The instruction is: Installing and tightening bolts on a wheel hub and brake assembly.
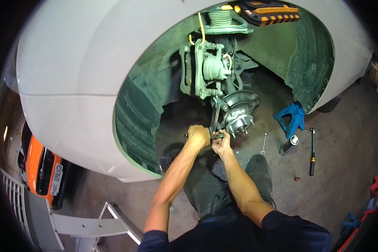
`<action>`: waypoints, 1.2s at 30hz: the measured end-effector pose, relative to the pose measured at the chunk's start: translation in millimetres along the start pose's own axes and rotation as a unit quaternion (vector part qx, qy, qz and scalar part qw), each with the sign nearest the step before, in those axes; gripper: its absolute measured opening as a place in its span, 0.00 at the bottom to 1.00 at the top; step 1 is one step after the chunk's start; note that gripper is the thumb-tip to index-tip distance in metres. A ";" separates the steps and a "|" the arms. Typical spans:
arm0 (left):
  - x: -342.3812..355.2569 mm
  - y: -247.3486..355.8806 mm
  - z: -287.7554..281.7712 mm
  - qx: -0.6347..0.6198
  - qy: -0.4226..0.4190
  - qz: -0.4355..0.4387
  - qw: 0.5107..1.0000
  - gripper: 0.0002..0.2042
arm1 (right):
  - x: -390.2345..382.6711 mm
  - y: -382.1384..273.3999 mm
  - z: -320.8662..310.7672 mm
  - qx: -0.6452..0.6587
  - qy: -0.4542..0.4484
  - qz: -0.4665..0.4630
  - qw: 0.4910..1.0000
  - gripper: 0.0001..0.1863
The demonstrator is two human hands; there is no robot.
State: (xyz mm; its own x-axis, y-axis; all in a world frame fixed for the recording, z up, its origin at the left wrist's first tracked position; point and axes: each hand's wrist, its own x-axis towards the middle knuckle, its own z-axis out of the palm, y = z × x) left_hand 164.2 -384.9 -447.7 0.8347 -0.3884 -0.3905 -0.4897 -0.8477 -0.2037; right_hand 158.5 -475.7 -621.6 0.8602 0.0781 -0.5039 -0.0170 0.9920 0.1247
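Note:
My left hand [198, 136] is closed in a fist at the lower end of an upright grey metal piece [216, 112], beside the wheel hub. A small dark end pokes out on the fist's left; what the fist grips is mostly hidden. Close against it, my right hand [222, 143] has its fingers bent and pressed around a small metal part that I cannot make out. Just right of both hands is the wheel hub [239, 121] with its studs, in front of a dark dust shield [244, 101]. Above hangs a brake caliper [214, 67] on a yellow hook [202, 27].
A white car fender [80, 71] arches around the work. An orange-black work light [273, 14] sits at the top. On the floor at right are a blue jack stand [290, 119], a wrench [264, 142], a can [289, 145] and a long-handled ratchet tool [313, 152].

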 end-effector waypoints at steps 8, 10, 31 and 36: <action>72.7 -9.9 160.2 -0.277 -0.093 0.057 0.955 0.24 | -28.2 -8.0 -6.9 -0.731 0.268 -0.262 0.570 0.26; 127.1 -7.7 279.7 -0.481 0.112 0.197 0.847 0.22 | -53.5 20.8 20.8 -0.777 0.255 -0.279 0.503 0.25; 50.7 -46.5 192.7 -0.426 -0.108 0.016 0.898 0.29 | -10.0 3.3 1.3 -0.619 0.207 -0.238 0.719 0.12; 88.2 10.7 233.5 -0.424 -0.023 -0.014 0.905 0.24 | -20.6 -12.7 4.6 -0.666 0.377 -0.291 0.574 0.23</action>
State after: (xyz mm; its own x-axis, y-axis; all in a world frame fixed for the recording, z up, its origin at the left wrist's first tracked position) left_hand 173.8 -343.9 -693.9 0.8233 -0.3626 -0.4366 -0.0817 -0.8370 0.5411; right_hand 143.4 -490.4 -608.8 0.4608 -0.7825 -0.4188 -0.6451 0.0289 -0.7636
